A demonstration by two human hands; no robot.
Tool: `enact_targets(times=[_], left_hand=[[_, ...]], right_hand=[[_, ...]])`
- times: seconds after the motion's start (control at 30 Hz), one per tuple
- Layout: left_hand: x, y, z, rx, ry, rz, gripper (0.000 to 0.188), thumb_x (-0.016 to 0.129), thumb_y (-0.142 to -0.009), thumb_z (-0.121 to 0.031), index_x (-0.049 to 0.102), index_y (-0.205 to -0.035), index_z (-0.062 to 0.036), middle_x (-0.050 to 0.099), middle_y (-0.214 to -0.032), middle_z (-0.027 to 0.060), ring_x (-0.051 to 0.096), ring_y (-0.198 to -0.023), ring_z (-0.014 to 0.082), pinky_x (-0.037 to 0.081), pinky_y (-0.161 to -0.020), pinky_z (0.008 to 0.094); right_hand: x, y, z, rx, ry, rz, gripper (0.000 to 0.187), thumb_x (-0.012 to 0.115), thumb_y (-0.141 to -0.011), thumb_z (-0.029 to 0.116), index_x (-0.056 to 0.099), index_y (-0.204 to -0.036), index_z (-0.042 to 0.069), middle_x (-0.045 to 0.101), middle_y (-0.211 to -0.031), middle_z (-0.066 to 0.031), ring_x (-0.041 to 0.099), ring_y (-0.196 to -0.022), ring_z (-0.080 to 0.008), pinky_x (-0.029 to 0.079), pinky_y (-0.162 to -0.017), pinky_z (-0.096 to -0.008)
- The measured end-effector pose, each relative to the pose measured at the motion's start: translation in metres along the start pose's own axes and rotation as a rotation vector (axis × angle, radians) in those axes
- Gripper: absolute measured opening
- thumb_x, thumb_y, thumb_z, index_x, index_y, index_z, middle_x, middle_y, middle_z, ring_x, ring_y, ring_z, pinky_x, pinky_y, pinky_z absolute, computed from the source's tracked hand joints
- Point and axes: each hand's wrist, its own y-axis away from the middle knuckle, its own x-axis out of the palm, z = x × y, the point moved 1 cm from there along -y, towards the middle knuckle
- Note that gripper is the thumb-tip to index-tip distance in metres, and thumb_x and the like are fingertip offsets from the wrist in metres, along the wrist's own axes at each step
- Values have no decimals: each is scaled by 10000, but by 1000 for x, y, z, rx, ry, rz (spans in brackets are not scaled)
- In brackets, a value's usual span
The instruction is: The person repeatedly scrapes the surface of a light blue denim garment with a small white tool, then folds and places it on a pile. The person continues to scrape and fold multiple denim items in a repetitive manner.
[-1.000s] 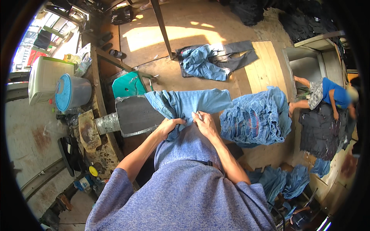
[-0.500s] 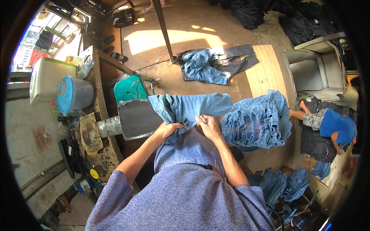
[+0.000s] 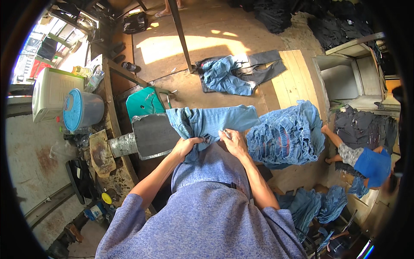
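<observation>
A light-blue denim garment (image 3: 226, 115) is pulled over the end of a dark padded board (image 3: 152, 134) in front of me. My left hand (image 3: 186, 147) is closed on the bunched cloth at its near edge. My right hand (image 3: 235, 143) is pinched round a small metallic tool (image 3: 226, 134), held against the near side of the denim; its exact kind is too small to tell. Just right of that hand rises a stack of folded denim garments (image 3: 286, 136) with gathered waists.
On the left bench (image 3: 113, 108) stand a blue-lidded bucket (image 3: 88, 113) and a cream-coloured box (image 3: 54, 95). A green stool (image 3: 144, 102) is beyond the board. Dark trousers with denim on top (image 3: 230, 75) lie on the floor. Another person (image 3: 375, 166) bends at the right near dark cloth piles.
The other person at the right has shifted toward me and bent lower. My hands stay at nearly the same place on the denim.
</observation>
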Motion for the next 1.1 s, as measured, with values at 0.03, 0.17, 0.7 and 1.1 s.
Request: enact_targets(times=[0.03,0.17,0.7,1.1], left_hand=[[-4,0,4,-5,30,23,307,746,-952,-122,769,-1220,27,787,-1200,117,720,-1110,205,572,-990,361],[-9,1,12,53,30,10,348,754,-979,-150,740,-1273,34,771,-1239,125,725,-1096,223,573,-979,376],[-16,5,8,72,-46,104,431,747,-998,-168,690,-1352,72,742,-1312,156,706,-1166,240,548,-1052,396],[-16,11,-1,26,-24,142,461,750,-998,-161,671,-1385,79,733,-1338,166,706,-1187,237,548,-1072,396]], right_hand=[[0,0,3,-5,9,-8,523,615,-1074,455,717,-863,-12,739,-802,-196,715,-740,-338,536,-730,-441],[-1,4,12,103,32,-8,481,666,-1051,427,753,-874,-11,772,-838,-164,731,-780,-243,542,-749,-385],[20,-9,1,270,-417,278,206,802,-951,233,812,-1017,37,557,-701,79,440,-591,-24,303,-500,-235],[14,-5,-3,279,-395,365,288,851,-894,273,836,-1045,29,719,-814,2,586,-709,-86,443,-627,-284]])
